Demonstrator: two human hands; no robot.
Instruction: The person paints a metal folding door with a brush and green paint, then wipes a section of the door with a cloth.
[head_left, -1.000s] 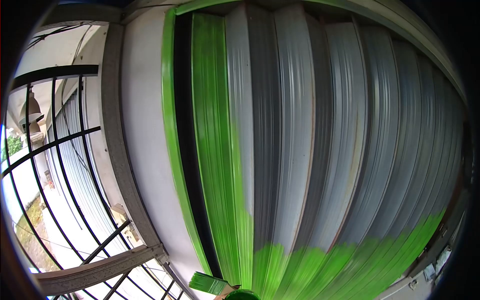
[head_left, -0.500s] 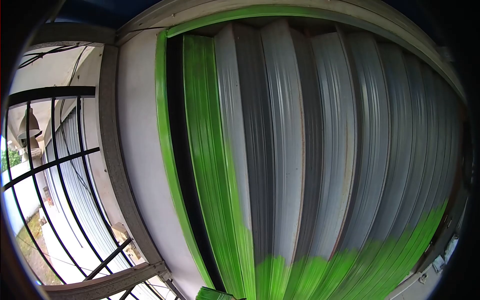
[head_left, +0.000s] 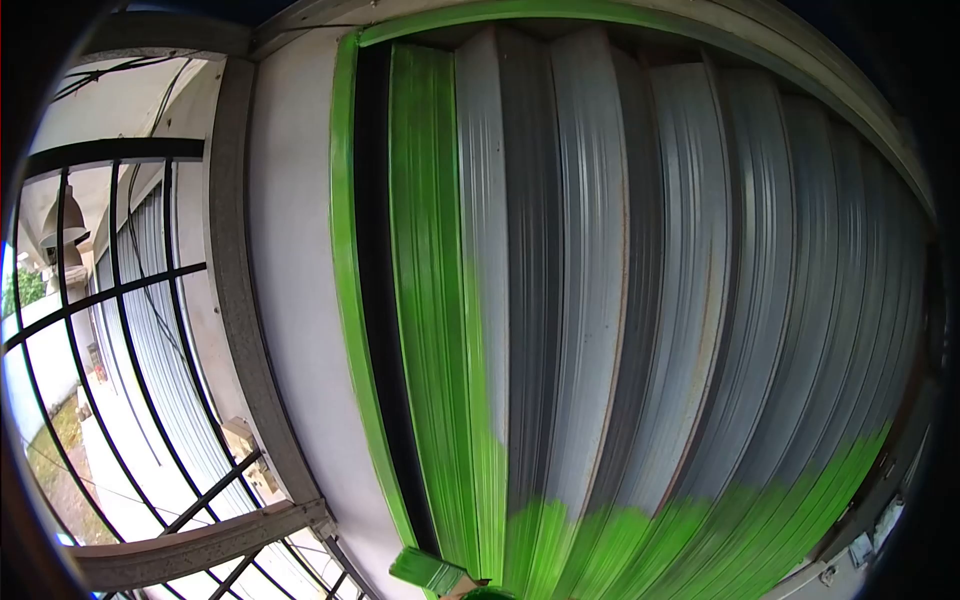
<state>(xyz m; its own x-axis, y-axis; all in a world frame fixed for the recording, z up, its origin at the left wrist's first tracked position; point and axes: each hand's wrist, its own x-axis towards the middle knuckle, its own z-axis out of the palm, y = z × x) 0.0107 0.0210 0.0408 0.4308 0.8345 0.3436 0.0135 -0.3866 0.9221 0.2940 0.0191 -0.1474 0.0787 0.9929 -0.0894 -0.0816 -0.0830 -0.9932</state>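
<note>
At the bottom edge of the head view is a paintbrush (head_left: 428, 570), its wide bristles coated in green paint and pointing up to the left. Beside its lower end, the top of a round green thing (head_left: 490, 593) shows, perhaps a paint container; most of it is cut off. Neither of my hands is in view, so what holds the brush cannot be seen. Behind rises a folded, ribbed metal shutter (head_left: 585, 280). Green paint covers its leftmost panel (head_left: 428, 250) and a ragged band along the bottom (head_left: 640, 550); the upper folds are bare grey.
A green-painted frame (head_left: 345, 250) borders the shutter at left and top, with a dark gap beside it. Further left stand a pale wall (head_left: 290, 270), a grey metal post (head_left: 232, 270) and a black barred grille (head_left: 120, 300). Small objects sit at lower right (head_left: 862, 548).
The view has shifted slightly, moving the left side of the shutter to the right. More of the paintbrush now shows, and the round green thing has come into sight beside it.
</note>
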